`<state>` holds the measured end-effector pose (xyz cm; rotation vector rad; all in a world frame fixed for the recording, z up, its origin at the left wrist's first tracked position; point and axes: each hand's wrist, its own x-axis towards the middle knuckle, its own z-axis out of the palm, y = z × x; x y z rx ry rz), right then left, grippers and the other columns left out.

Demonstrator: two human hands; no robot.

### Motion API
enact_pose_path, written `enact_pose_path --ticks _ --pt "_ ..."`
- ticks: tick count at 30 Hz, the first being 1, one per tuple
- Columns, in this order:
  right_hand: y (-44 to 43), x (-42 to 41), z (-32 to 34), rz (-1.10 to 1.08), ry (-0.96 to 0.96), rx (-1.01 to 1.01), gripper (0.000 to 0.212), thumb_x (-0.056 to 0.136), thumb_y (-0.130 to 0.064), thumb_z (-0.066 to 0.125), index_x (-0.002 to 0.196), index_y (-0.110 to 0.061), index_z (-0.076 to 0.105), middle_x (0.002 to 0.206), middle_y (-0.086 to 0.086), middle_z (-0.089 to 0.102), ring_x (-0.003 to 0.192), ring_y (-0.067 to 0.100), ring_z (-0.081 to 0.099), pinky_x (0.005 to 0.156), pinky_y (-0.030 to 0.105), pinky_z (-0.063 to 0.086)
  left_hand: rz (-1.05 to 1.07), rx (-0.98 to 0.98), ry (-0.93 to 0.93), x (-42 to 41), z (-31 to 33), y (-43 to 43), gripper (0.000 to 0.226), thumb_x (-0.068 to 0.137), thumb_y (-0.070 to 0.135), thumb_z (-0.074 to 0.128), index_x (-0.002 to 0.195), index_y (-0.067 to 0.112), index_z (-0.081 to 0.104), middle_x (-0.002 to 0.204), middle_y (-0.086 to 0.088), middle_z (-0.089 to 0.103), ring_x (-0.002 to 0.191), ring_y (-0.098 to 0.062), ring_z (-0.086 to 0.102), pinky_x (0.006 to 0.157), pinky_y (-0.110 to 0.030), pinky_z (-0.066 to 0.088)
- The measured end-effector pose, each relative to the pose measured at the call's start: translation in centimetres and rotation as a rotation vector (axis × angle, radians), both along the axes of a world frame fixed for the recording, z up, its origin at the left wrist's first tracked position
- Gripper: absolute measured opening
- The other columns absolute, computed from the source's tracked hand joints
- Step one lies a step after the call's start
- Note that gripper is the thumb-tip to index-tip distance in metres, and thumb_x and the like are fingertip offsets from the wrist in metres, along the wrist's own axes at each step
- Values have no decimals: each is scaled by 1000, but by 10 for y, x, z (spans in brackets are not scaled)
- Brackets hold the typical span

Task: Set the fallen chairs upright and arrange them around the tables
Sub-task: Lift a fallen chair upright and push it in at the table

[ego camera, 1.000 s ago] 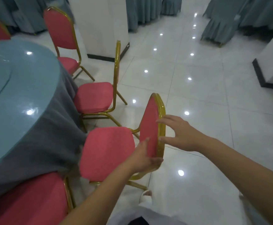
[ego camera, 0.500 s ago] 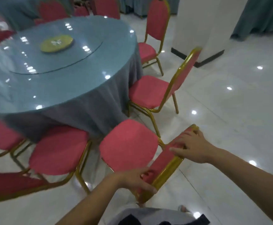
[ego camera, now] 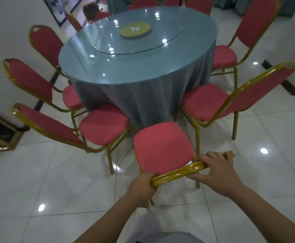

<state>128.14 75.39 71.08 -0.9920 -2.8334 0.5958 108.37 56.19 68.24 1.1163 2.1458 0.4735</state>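
**Near chair at the surface's near edge, both hands on its top rail**

Reading my feed left to right. Far-left chair stands by the white wall, its seat hidden behind the round surface. Second chair is next, seat edge tucked against the grey-blue tablecloth. Third chair has its seat close to the cloth hem and its back leaning out toward the left.

My left hand is wrapped round the left end of the gold top rail, fingers curled under it, firm grip. The near chair sits seat-up in front of me, seat facing the surface, front edge just short of the cloth. It stands between the third chair and the right chair. I can't tell if every leg is on the floor.

My right hand grips the rail's right end, fingers over the top, thumb on the near side.

Right chair has its seat near the cloth and its back out to the right. Far-right chair is beyond it, seat against the surface's edge. A glass turntable with a yellow disc sits mid-surface. More red chair backs show at the far side, blurred.
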Motion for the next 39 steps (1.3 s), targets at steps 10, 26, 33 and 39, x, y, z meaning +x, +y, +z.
enact_pose_path --ticks 10,26,33,39 --pt "46 -75 -9 -90 -17 -47 62 62 -90 43 96 -38 47 103 -12 43 113 16 40 106 54 21 19 20 -47 -77 7 58 16 83 10 67 92 23 67 84 7 64 83 -15 62 77 -37 54" --pt "124 -123 26 -70 -171 30 53 59 -88 50 80 -39 45 86 -21 46 87 8 43 90 44 41 -84 -34 -80 -114 -4 132 30 85 3 50 102 23 65 95 -3 63 87 -23 59 69 -34 47" --pt "81 -93 6 -85 -49 77 52 60 -88 49 81 -40 50 81 -22 43 83 10 41 81 37 38 -166 -49 -130 -113 -6 97 63 84 -3 49 135 34 55 111 1 58 91 -18 54 70 -28 43" --pt "86 -84 -6 -110 79 -64 64 57 -95 45 102 -50 49 106 -20 48 110 10 37 99 41 19 -124 -46 -77 -106 -1 102 64 80 -3 47 129 35 59 113 1 62 99 -21 59 72 -26 44"
